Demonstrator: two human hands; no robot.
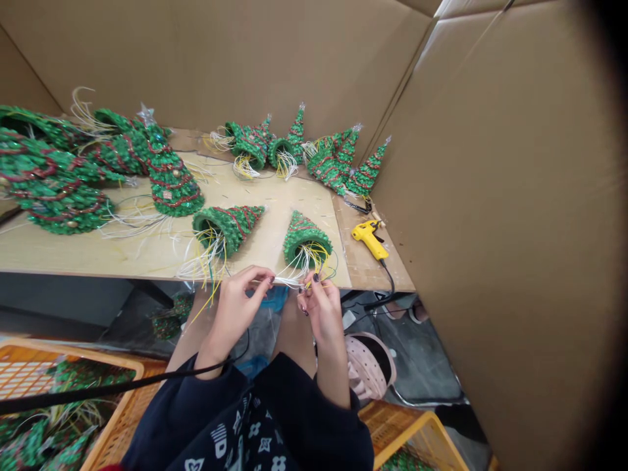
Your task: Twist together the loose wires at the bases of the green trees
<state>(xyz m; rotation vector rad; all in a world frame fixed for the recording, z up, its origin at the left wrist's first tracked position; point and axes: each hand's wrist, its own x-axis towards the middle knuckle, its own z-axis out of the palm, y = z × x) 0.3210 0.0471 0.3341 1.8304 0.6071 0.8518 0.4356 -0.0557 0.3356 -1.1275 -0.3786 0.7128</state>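
Observation:
A small green tree [303, 237] lies on the table with its hollow base toward me. White and yellow wires [307, 254] come out of that base. My left hand [241, 301] pinches the ends of some white wires between thumb and fingers, to the left of the base. Just below the base, my right hand [321, 306] has its fingertips closed on the wires. Left of these, another tree [228, 229] lies on its side with loose wires hanging over the table's front edge.
A yellow glue gun [370, 239] lies at the table's right end, its cable hanging down. More trees [171, 176] stand or lie along the left and back. Cardboard walls [235, 59] surround the table [275, 196]. Orange crates [118, 418] holding trees are below.

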